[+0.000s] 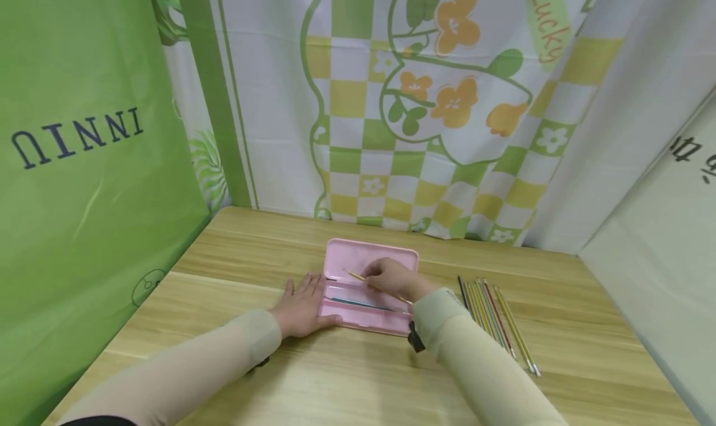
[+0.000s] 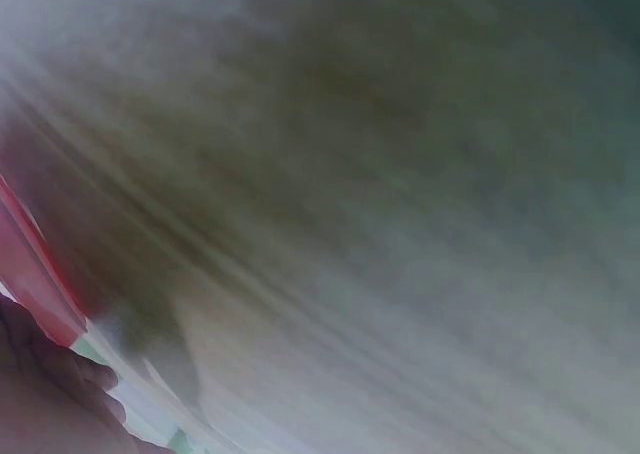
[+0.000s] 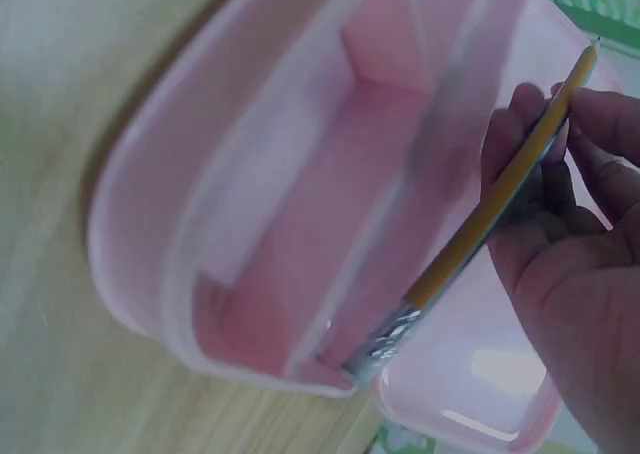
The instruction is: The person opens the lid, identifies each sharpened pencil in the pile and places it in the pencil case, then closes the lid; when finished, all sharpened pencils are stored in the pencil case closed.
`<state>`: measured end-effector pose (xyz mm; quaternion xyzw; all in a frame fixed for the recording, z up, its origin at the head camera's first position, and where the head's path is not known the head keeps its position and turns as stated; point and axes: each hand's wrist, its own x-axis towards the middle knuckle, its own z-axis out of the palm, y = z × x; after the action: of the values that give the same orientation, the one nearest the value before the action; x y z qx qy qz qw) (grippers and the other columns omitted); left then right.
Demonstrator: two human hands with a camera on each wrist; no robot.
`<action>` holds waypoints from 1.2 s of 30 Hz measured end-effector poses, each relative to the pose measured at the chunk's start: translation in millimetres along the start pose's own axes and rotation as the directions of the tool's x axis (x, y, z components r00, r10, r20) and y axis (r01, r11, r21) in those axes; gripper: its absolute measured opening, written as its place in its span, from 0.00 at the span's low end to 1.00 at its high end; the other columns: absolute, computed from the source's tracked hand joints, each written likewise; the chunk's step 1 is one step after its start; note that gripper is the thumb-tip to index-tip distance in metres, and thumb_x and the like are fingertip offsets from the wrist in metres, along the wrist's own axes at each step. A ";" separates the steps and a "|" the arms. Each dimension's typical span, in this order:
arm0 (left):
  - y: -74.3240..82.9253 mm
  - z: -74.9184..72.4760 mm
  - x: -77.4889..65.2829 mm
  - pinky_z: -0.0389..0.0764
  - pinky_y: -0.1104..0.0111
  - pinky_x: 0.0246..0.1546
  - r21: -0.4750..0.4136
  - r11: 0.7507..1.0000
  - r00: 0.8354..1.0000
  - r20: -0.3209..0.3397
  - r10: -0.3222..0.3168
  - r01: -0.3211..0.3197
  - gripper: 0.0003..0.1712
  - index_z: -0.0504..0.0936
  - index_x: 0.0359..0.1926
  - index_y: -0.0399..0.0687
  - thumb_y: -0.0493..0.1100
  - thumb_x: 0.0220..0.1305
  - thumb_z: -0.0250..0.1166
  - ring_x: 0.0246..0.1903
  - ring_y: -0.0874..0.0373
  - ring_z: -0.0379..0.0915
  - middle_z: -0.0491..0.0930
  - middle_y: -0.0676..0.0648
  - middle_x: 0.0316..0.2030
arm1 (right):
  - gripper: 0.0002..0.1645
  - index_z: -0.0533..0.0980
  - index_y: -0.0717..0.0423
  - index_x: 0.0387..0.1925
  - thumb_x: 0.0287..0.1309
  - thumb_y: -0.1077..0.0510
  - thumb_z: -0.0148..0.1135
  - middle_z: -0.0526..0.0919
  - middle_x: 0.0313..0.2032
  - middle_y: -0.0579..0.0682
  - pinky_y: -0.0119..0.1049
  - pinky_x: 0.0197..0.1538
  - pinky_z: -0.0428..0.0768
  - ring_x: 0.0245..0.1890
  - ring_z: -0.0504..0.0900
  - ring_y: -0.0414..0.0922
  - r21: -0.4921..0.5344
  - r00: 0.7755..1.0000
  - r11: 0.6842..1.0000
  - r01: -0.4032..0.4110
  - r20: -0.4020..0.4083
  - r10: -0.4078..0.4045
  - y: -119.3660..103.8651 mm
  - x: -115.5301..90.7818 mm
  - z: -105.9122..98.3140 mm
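Note:
A pink pencil case (image 1: 366, 318) lies with its lid (image 1: 344, 258) raised back on the wooden table. Inside it is a teal pencil (image 1: 352, 301). My left hand (image 1: 300, 309) rests at the case's left side, fingers extended and thumb along the front left corner. Above the case, my right hand (image 1: 391, 278) pinches a yellow pencil (image 1: 355, 275) between thumb and fingers. In the right wrist view, the silvery end of that yellow pencil (image 3: 500, 189) hangs over the case's rim. Most of the left wrist view is blurred, with part of the left hand (image 2: 45, 399) at its lower left.
Right of the case, several pencils (image 1: 492, 314) in yellow, red, teal and dark colours lie side by side on the table (image 1: 582, 326). A patterned curtain (image 1: 274, 102) hangs behind the table, a green cloth (image 1: 84, 214) at the left and a pale one at the right.

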<state>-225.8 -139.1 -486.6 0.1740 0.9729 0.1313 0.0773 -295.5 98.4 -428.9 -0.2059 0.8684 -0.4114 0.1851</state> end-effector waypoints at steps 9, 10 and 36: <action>7.0 -9.3 -3.3 0.38 0.35 0.73 -0.023 1.000 1.000 0.014 0.003 -0.003 0.63 0.46 0.79 0.28 0.75 0.70 0.54 0.79 0.37 0.37 0.46 0.30 0.79 | 0.05 0.84 0.57 0.36 0.60 0.66 0.64 0.85 0.33 0.46 0.42 0.52 0.81 0.38 0.81 0.43 -0.425 0.994 0.899 0.106 0.027 -0.104 -5.7 -2.0 12.8; 7.8 -10.2 -3.7 0.38 0.35 0.73 -0.023 1.000 1.000 0.015 0.003 -0.003 0.62 0.46 0.79 0.28 0.75 0.70 0.54 0.79 0.37 0.38 0.47 0.30 0.79 | 0.04 0.84 0.57 0.35 0.60 0.65 0.64 0.85 0.31 0.45 0.41 0.50 0.80 0.36 0.80 0.42 -0.446 0.992 0.887 0.120 0.031 -0.118 -5.9 -2.5 13.7; 6.8 -7.9 -2.9 0.40 0.34 0.73 0.025 1.000 1.000 0.006 -0.004 0.003 0.62 0.48 0.79 0.28 0.74 0.70 0.55 0.79 0.37 0.37 0.47 0.31 0.79 | 0.08 0.80 0.70 0.43 0.67 0.71 0.56 0.84 0.38 0.56 0.43 0.45 0.85 0.40 0.85 0.49 -0.196 1.000 0.981 0.010 -0.022 -0.015 20.2 -43.7 -41.1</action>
<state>-222.5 -135.8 -476.8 0.1737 0.9745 0.1182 0.0784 -282.9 158.7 -413.9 -0.2237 0.9054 -0.3277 0.1512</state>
